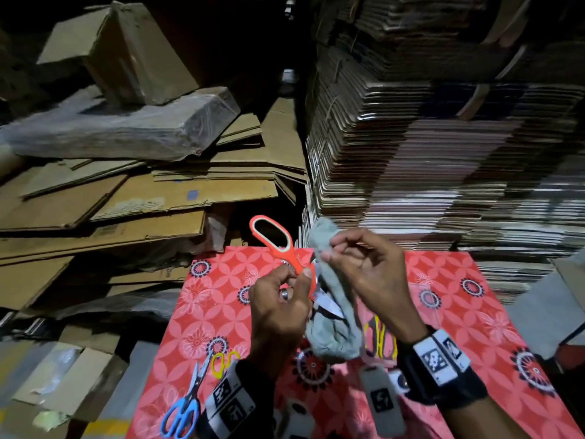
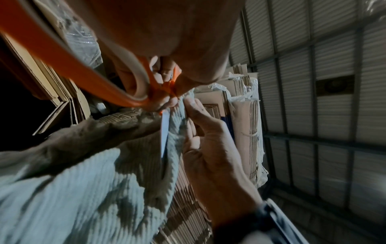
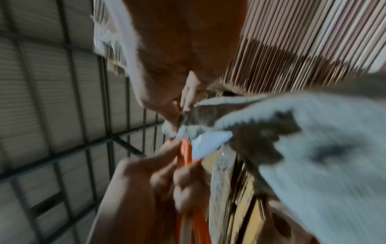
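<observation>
Orange-handled scissors (image 1: pixel 271 239) are held up above the red patterned table (image 1: pixel 493 315), handle loop pointing away, blade (image 1: pixel 327 307) pointing down toward me. My left hand (image 1: pixel 285 296) pinches them at the pivot between thumb and fingers. My right hand (image 1: pixel 354 261) holds a pale grey-green ribbed cloth (image 1: pixel 332 331) pinched at its top; the cloth hangs against and partly wraps the blade. In the left wrist view the blade (image 2: pixel 165 132) lies along the cloth (image 2: pixel 83 189) beside the right hand's fingers (image 2: pixel 194 115). The right wrist view is blurred, showing orange handles (image 3: pixel 184 153) and cloth (image 3: pixel 313 148).
On the table lie blue-handled scissors (image 1: pixel 182 413) at the near left, yellow-handled scissors (image 1: pixel 223 362) beside them, and another yellow pair (image 1: pixel 378 342) under my right wrist. Flattened cardboard (image 1: pixel 126 201) piles up at left; a tall stack of folded cartons (image 1: pixel 443 153) stands behind right.
</observation>
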Demonstrator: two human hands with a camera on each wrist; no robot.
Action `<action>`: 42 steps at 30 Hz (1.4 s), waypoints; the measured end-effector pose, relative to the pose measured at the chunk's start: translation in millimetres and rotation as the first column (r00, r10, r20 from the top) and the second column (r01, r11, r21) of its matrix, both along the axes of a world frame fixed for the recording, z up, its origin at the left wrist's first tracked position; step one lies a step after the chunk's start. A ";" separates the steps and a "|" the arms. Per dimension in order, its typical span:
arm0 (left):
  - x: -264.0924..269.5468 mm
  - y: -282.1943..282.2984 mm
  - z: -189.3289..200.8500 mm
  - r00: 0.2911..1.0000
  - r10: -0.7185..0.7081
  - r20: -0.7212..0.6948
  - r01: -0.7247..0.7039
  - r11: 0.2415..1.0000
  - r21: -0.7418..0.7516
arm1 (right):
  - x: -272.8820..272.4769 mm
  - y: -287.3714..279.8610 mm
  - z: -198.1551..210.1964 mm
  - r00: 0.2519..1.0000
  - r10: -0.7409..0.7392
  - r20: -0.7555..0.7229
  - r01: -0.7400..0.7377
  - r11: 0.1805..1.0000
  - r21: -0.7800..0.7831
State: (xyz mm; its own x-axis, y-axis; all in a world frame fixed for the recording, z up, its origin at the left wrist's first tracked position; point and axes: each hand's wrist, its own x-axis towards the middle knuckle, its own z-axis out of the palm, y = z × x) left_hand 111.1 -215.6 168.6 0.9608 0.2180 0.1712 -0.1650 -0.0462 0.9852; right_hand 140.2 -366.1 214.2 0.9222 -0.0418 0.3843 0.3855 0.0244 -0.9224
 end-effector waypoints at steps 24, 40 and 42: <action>4.2 5.5 6.9 0.998 -0.036 0.047 0.036 0.999 -0.004 | -7.3 8.2 0.6 1.000 -0.017 0.026 0.019 0.993 -0.113; 0.5 4.9 10.5 0.998 -0.040 0.043 0.043 0.998 -0.054 | 3.1 0.8 0.5 0.981 -0.100 0.164 0.133 0.970 -0.203; 1.1 7.8 10.7 0.997 -0.058 0.056 0.060 0.997 -0.044 | -10.2 8.7 -2.2 0.983 -0.018 0.182 0.067 0.961 -0.268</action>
